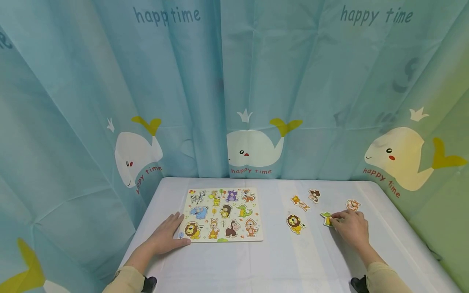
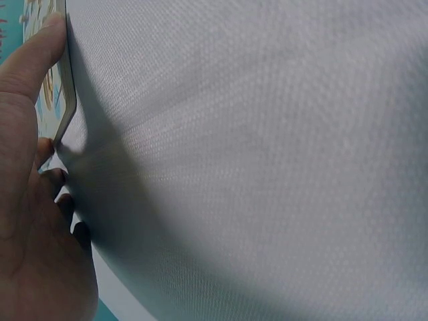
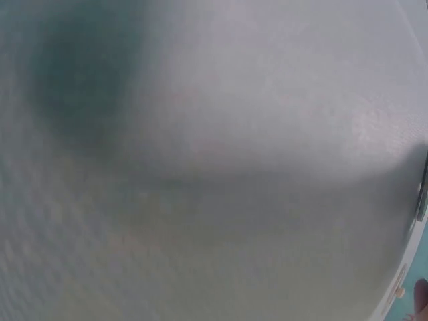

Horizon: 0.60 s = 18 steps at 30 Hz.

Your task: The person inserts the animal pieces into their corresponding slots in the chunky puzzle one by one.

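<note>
A flat puzzle board with colourful animal pictures lies on the left half of the table. My left hand rests at its lower left corner, the thumb on the near edge and the other fingers along the left side. That thumb also shows on the board's edge in the left wrist view. To the right, my right hand pinches a green crocodile puzzle piece at its right side, down at the table surface. The right wrist view is mostly blurred cloth, with a fingertip at its lower right corner.
Several loose animal pieces lie between board and right hand: a lion, an orange-and-white piece and a brown one. Another orange piece lies just beyond the right hand. A whale-print curtain hangs behind the white-covered table.
</note>
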Each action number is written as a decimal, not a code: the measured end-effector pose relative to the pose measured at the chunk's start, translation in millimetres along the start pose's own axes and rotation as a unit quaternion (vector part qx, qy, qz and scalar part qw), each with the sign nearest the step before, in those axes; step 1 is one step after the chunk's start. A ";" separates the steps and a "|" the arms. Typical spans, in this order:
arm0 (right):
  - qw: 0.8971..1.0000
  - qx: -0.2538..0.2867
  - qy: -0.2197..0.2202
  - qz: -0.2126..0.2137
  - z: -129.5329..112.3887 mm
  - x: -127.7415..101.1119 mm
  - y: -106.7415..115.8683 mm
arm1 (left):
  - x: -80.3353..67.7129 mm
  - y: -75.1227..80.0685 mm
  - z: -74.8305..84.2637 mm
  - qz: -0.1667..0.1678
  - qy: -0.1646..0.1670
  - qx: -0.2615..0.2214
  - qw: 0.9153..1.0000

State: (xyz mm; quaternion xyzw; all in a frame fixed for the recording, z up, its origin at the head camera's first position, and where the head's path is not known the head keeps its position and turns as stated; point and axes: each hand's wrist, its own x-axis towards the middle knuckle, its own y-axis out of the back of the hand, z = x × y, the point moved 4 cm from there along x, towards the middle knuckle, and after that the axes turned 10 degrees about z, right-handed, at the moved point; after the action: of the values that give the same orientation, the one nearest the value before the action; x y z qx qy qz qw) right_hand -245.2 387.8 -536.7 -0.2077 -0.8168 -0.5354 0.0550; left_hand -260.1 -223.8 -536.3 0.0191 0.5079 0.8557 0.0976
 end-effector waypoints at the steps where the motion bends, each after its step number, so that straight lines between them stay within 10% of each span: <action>1: 1.000 0.000 0.001 -0.003 0.5 0.0 -0.8 | 0.1 -0.1 -0.1 0.000 0.000 0.000 1.000; 18: 0.999 0.018 -0.024 -0.015 4.9 -2.6 -1.6 | 0.5 -0.2 -0.9 -0.003 0.008 -0.002 1.000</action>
State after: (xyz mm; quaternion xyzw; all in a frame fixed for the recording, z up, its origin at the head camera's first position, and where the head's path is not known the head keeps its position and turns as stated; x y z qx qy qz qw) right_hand -242.8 390.9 -540.9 -0.2077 -0.8303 -0.5162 0.0309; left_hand -260.7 -224.5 -537.0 0.0102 0.5069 0.8566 0.0958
